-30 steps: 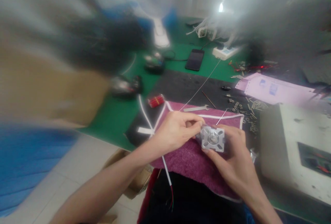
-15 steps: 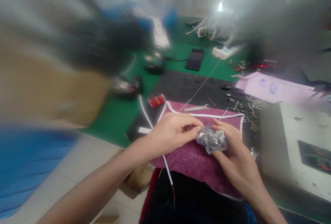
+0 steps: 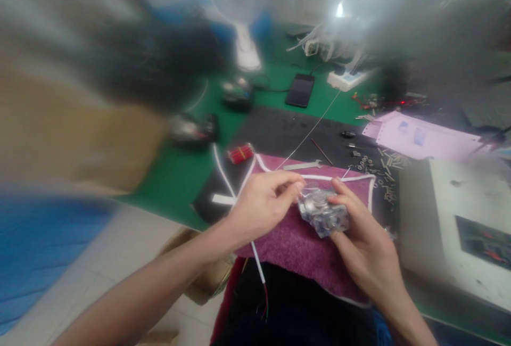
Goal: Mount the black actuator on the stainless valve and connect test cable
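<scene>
Towel (image 3: 295, 250): L hand (image 3: 261, 205), R hand (image 3: 361, 239) on metal part (image 3: 323, 213); wrench (image 3: 305, 165) behind.

Two bare hands: left hand (image 3: 261, 205), right hand (image 3: 361, 234). One squarish silver metal motor block (image 3: 323, 212). One magenta towel with white edging (image 3: 295, 250). One flat silver wrench (image 3: 303, 165). One black phone (image 3: 299, 90). One red bundle (image 3: 240, 153). One white power strip (image 3: 346, 79). Small loose metal screws (image 3: 383, 167): many, too blurred for count.

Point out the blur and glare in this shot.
Head view: the left third and top right smear into blur; head view: glare flares from a light at top; the metal part in the right hand is smeared, the phone fairly sharp.
</scene>
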The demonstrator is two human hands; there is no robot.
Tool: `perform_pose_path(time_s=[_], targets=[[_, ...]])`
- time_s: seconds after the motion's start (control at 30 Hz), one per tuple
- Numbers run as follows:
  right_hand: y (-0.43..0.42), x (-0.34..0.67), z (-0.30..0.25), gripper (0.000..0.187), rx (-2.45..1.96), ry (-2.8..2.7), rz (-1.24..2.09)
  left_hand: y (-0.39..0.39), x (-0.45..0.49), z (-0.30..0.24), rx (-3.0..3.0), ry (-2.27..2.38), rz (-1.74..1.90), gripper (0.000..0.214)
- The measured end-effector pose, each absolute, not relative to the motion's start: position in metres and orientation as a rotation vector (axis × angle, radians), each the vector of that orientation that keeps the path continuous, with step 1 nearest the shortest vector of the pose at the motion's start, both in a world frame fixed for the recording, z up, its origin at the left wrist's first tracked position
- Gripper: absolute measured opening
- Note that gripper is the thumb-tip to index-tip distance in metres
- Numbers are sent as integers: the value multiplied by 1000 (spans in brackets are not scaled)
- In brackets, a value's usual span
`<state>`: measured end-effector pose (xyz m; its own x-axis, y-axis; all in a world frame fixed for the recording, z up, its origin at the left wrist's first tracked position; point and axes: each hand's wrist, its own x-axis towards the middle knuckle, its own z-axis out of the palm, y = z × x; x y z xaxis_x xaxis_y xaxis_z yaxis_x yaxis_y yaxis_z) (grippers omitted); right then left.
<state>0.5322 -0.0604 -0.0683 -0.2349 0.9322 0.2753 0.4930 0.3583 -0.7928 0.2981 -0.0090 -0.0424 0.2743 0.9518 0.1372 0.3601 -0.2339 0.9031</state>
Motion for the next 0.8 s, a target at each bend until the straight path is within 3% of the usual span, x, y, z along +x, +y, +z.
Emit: perform_pose_path(time_s=[0.17,0.5,0.6,0.7,0.8], targets=[[-59,523,-64,45,-1223,-1819,506,-4,310,-44,1267,1243,1032,21],[-57,515,-62,46,-1110,-1872,105,-18,326,-46,1357,1465,1209,12],[-57,514,-61,44,-1117,-1799,306,-22,319,-47,1423,1479,1250,8],[-60,513,-56,45,-1113,-1607,804,-20,303,-41,1586,1274,1164,26],[-62,515,-52,47,-1144,-1336,1203,-13,286,-32,1780,1003,972,26]])
